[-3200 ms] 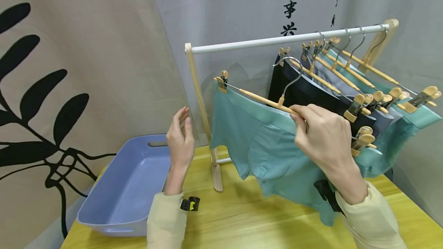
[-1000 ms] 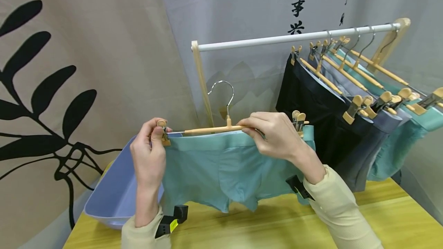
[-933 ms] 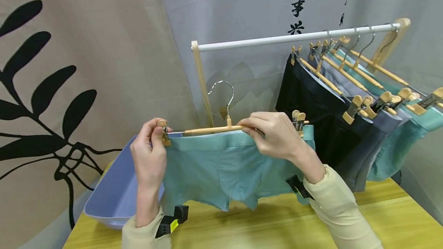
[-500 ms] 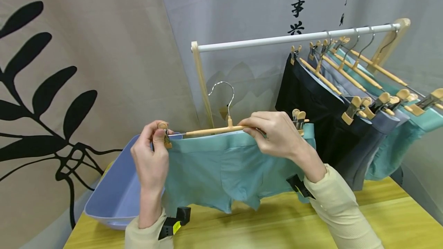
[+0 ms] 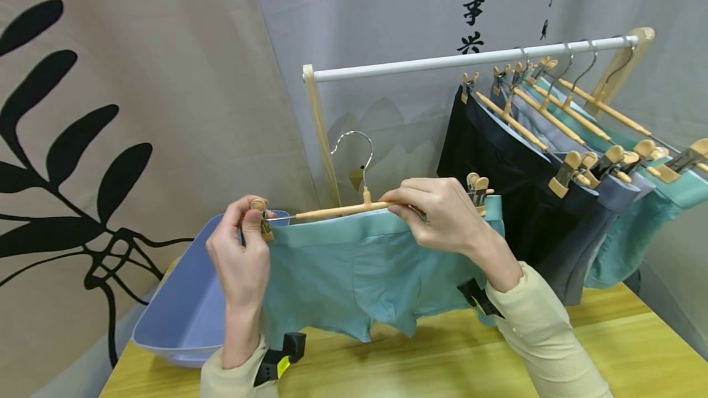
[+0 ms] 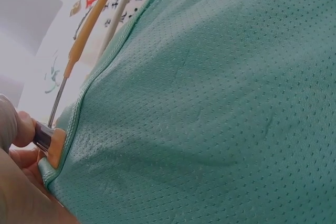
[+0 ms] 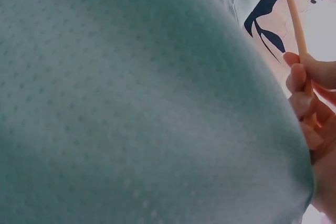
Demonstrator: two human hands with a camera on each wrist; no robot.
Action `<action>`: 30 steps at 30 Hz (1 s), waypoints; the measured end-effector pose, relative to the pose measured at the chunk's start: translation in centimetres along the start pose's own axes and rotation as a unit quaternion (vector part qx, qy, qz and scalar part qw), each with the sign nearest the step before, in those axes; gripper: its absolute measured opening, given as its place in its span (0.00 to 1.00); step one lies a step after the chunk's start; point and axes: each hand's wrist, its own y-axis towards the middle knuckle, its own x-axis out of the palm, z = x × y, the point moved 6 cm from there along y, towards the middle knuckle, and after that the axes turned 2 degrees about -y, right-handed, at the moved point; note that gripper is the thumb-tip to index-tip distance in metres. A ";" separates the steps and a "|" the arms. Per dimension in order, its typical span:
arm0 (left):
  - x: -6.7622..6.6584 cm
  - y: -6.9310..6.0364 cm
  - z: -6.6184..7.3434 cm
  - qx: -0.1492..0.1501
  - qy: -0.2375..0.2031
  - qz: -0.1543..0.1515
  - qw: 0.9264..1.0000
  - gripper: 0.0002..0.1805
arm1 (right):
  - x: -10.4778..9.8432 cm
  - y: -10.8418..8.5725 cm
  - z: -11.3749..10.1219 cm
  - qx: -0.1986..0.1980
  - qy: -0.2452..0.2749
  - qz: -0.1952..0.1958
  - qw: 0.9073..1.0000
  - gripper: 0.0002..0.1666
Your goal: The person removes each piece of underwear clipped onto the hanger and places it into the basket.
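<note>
A pair of teal boxer briefs (image 5: 365,269) hangs from a wooden-barred clip hanger (image 5: 337,209) held above the table. My right hand (image 5: 442,217) grips the hanger's bar right of its metal hook; the right wrist view also shows fingers curled round the bar. At the waistband's left corner, my left hand (image 5: 240,250) pinches the clip (image 5: 262,220) between thumb and fingers. In the left wrist view that clip's pad (image 6: 56,148) lies against the waistband edge. The right-end clip (image 5: 477,192) sits at the other waistband corner, partly behind my right hand.
A rack with a white rail (image 5: 415,67) stands behind. At its right end hang black shorts (image 5: 498,164), with grey and teal garments beyond. A blue plastic basin (image 5: 182,306) sits at the left on the wooden table (image 5: 387,367), partly behind my left arm.
Since the oldest frame, my right hand has brought the hanger left and lower, away from the hung garments. My left hand, formerly empty, has taken hold of the left clip. Recently, barely any movement.
</note>
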 end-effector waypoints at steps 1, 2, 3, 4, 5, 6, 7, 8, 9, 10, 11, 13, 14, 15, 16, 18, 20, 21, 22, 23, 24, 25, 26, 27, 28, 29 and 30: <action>0.0 0.0 0.0 0.001 0.000 0.002 1.000 0.16 | 0.0 0.0 0.0 -0.001 0.000 0.001 1.000 0.08; -0.1 0.0 0.0 0.000 0.000 0.004 1.000 0.16 | -0.1 0.0 0.0 -0.002 0.001 0.002 1.000 0.08; -0.1 0.0 0.0 0.000 -0.001 0.005 1.000 0.16 | -0.1 0.1 -0.1 -0.004 0.002 0.003 1.000 0.08; -0.1 -0.1 0.1 0.000 -0.001 0.006 1.000 0.16 | -0.2 0.1 -0.1 -0.005 0.003 0.004 1.000 0.08; -0.1 -0.1 0.1 -0.001 -0.001 0.007 1.000 0.16 | -0.2 0.1 -0.1 -0.005 0.003 0.004 1.000 0.08; -0.2 -0.1 0.1 -0.002 -0.002 0.008 1.000 0.16 | -0.2 0.1 -0.1 -0.006 0.004 0.004 1.000 0.08; -0.2 -0.1 0.1 -0.003 -0.002 0.009 1.000 0.16 | -0.3 0.2 -0.2 -0.007 0.004 0.005 1.000 0.08; -0.2 -0.1 0.1 -0.004 -0.003 0.009 1.000 0.16 | -0.3 0.2 -0.2 -0.007 0.005 0.005 1.000 0.08; -0.2 -0.1 0.2 -0.004 -0.003 0.009 1.000 0.16 | -0.3 0.2 -0.2 -0.008 0.006 0.005 1.000 0.08; -0.2 -0.1 0.2 -0.004 -0.002 0.009 1.000 0.16 | -0.3 0.2 -0.2 -0.008 0.006 0.005 1.000 0.08; -0.2 -0.1 0.3 -0.003 0.000 0.008 1.000 0.16 | -0.3 0.2 -0.2 -0.008 0.005 0.005 1.000 0.08; -0.3 -0.2 0.4 -0.003 0.004 0.005 1.000 0.17 | -0.4 0.2 -0.2 -0.009 0.005 0.003 1.000 0.08; -0.3 -0.2 0.5 -0.002 0.005 0.004 1.000 0.17 | -0.4 0.2 -0.2 -0.009 0.005 0.003 1.000 0.08; -0.3 -0.2 0.5 -0.002 0.007 0.002 1.000 0.17 | -0.4 0.2 -0.2 -0.009 0.004 0.002 1.000 0.07; -0.3 -0.2 0.5 -0.003 0.008 0.001 1.000 0.17 | -0.4 0.2 -0.2 -0.008 0.003 0.001 1.000 0.07; -0.3 -0.2 0.5 -0.003 0.007 -0.002 1.000 0.17 | -0.4 0.1 -0.1 -0.008 0.004 0.000 1.000 0.07; -0.3 -0.2 0.5 -0.002 0.004 -0.002 1.000 0.16 | -0.4 0.1 -0.1 -0.008 0.004 -0.001 1.000 0.07; -0.3 -0.2 0.5 0.000 0.005 -0.001 1.000 0.16 | -0.3 0.1 -0.1 -0.008 0.005 -0.001 1.000 0.07; -0.3 -0.2 0.4 0.002 0.004 -0.001 1.000 0.16 | -0.3 0.1 -0.2 -0.008 0.006 -0.002 1.000 0.07; -0.3 -0.2 0.4 0.005 0.004 0.000 1.000 0.16 | -0.3 0.1 -0.2 -0.008 0.007 -0.002 1.000 0.07; -0.4 -0.2 0.4 0.007 0.004 0.001 1.000 0.15 | -0.3 0.1 -0.2 -0.008 0.007 -0.003 1.000 0.07; -0.4 -0.2 0.4 0.009 0.004 0.002 1.000 0.15 | -0.3 0.2 -0.2 -0.009 0.007 -0.003 1.000 0.07; -0.4 -0.2 0.4 0.010 0.005 0.002 1.000 0.15 | -0.3 0.2 -0.2 -0.009 0.007 -0.004 1.000 0.07; -0.4 -0.2 0.4 0.010 0.007 0.002 1.000 0.14 | -0.3 0.2 -0.2 -0.009 0.007 -0.005 1.000 0.07; -0.5 -0.2 0.4 0.010 0.009 0.002 1.000 0.14 | -0.3 0.2 -0.2 -0.009 0.006 -0.006 1.000 0.07; -0.5 -0.3 0.4 0.009 0.011 0.000 1.000 0.14 | -0.2 0.2 -0.2 -0.010 0.006 -0.006 1.000 0.07; -0.5 -0.3 0.5 0.008 0.013 -0.001 1.000 0.14 | -0.2 0.2 -0.2 -0.010 0.006 -0.006 1.000 0.07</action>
